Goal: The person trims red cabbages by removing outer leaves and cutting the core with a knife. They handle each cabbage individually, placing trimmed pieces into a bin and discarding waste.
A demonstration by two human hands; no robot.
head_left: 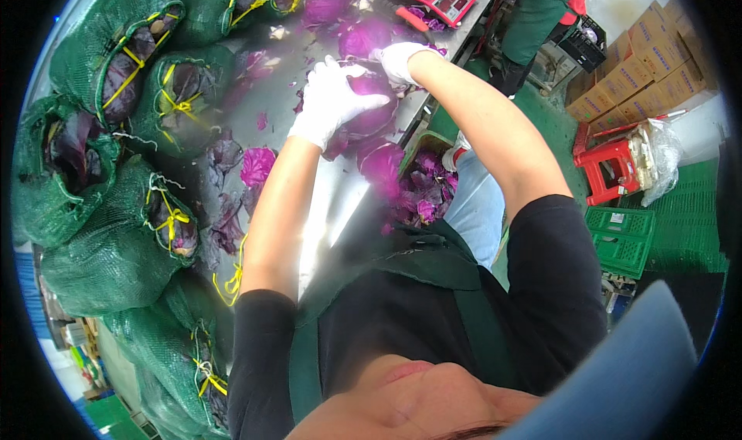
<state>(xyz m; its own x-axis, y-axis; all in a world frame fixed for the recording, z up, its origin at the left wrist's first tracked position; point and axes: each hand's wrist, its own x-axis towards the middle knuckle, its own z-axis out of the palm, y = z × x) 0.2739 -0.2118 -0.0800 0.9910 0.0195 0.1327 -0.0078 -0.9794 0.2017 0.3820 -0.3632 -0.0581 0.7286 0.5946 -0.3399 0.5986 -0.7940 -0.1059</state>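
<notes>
Both hands wear white gloves. My left hand (336, 101) rests on a red cabbage (371, 106), thumb and fingers spread over its near side. My right hand (400, 63) is at the far right side of that cabbage, its fingertips partly hidden, so its grip cannot be told. Just beyond lies another red cabbage (364, 37), and a further one (326, 4) sits behind. Nearer to me, a purple cabbage piece (381, 163) is blurred at the table's edge. Loose outer leaves (223, 156) and a bright purple leaf (258, 166) lie on the metal table (278, 103).
Green mesh sacks (110, 254) of red cabbages, tied with yellow strips, line the left. A red scale (455, 2) and a red-handled tool (413, 19) lie at the far end. A crate of cabbage leaves (426, 185) stands below the table. Another person (527, 22) is beyond, near cardboard boxes (643, 63).
</notes>
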